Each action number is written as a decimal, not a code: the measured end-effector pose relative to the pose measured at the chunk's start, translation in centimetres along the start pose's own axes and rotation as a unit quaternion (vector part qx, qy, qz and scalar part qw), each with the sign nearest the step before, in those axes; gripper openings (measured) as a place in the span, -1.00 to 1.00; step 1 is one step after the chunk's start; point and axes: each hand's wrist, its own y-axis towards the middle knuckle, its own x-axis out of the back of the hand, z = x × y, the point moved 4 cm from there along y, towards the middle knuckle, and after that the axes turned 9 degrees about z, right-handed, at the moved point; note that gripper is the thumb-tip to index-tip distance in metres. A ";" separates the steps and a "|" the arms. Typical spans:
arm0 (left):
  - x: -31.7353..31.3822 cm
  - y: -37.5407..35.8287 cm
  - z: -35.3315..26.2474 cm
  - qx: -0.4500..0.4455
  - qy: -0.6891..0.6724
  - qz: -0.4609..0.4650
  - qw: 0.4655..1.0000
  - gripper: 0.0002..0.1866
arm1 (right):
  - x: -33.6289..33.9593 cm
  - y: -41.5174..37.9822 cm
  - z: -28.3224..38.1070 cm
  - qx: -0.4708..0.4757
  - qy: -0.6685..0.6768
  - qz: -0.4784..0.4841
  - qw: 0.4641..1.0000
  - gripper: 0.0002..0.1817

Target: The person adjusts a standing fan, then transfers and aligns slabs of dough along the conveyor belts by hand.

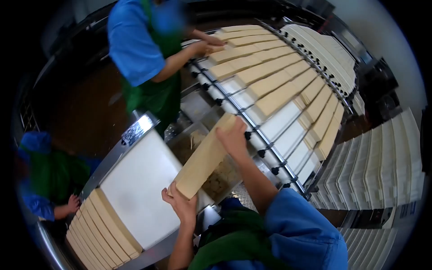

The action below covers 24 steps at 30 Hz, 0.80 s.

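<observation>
A long, pale beige slab (pixel 204 157), which looks like dough or a stack of thin sheets, is held slantwise between my two hands. My left hand (pixel 181 204) grips its near lower end, fingers wrapped round the edge. At the far upper end, my right hand (pixel 234 138) is closed on its side. The slab is over bins of beige scraps (pixel 220 177), between a white belt (pixel 139 193) on the left and a conveyor (pixel 283 157) on the right. Similar slabs (pixel 270 96) lie in rows on that conveyor.
More slabs (pixel 105 225) stand side by side at the white belt's near left end. A co-worker in a green apron (pixel 150 94) reaches over the conveyor's far end. Another person (pixel 54 180) is at left. A metal rail with black knobs (pixel 262 153) edges the conveyor. White stacks (pixel 373 166) stand right.
</observation>
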 end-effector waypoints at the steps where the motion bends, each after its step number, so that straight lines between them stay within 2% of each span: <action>1: -1.3 0.6 -2.2 -0.035 -0.006 0.029 0.999 -0.21 | 3.3 0.8 -0.8 -0.001 -0.022 -0.056 0.998 -0.14; 2: -2.3 1.1 -4.7 -0.043 -0.003 0.032 0.999 -0.21 | 6.5 1.9 -1.9 -0.052 -0.001 -0.051 0.997 -0.13; 3: -3.3 1.5 -7.2 -0.075 -0.015 0.048 0.996 -0.21 | 9.2 3.1 -3.7 -0.058 0.026 -0.075 0.995 -0.11; 5: -5.2 2.4 -11.3 -0.148 -0.024 0.060 0.987 -0.23 | 13.8 5.8 -7.6 -0.082 -0.046 -0.120 0.988 -0.11; 6: -6.2 2.9 -12.9 -0.150 -0.021 0.058 0.987 -0.23 | 16.0 6.8 -9.0 -0.112 -0.071 -0.115 0.984 -0.11; 8: -8.6 3.6 -16.0 -0.225 -0.060 0.145 0.962 -0.28 | 19.5 9.4 -12.1 -0.207 -0.167 -0.023 0.964 -0.12; 9: -9.9 4.2 -17.1 -0.246 -0.051 0.175 0.952 -0.30 | 20.9 10.6 -13.3 -0.241 -0.274 0.013 0.931 -0.14; 10: -10.5 4.8 -18.1 -0.246 -0.047 0.172 0.953 -0.30 | 21.7 12.0 -15.1 -0.243 -0.293 0.058 0.923 -0.22; 12: -12.7 5.3 -19.9 -0.232 -0.094 0.297 0.921 -0.31 | 23.8 15.5 -17.9 -0.243 -0.306 0.055 0.919 -0.30; 13: -13.8 5.6 -20.4 -0.257 -0.070 0.307 0.914 -0.32 | 24.7 17.0 -18.7 -0.238 -0.305 0.058 0.920 -0.30; 16: -17.4 6.2 -21.0 -0.256 -0.071 0.331 0.905 -0.32 | 26.8 20.9 -20.2 -0.240 -0.337 0.067 0.908 -0.32; 18: -19.1 6.3 -21.5 -0.242 -0.064 0.332 0.910 -0.35 | 27.5 22.4 -21.4 -0.259 -0.312 0.107 0.908 -0.30; 20: -20.4 6.3 -21.7 -0.214 -0.055 0.342 0.913 -0.40 | 27.4 23.3 -22.3 -0.237 -0.280 0.138 0.920 -0.28; 23: -21.7 6.4 -22.9 -0.228 -0.028 0.332 0.915 -0.44 | 28.4 23.4 -22.4 -0.228 -0.316 0.006 0.921 -0.28; 24: -22.1 6.6 -23.3 -0.224 -0.024 0.328 0.917 -0.44 | 28.5 23.4 -22.5 -0.225 -0.313 0.011 0.923 -0.28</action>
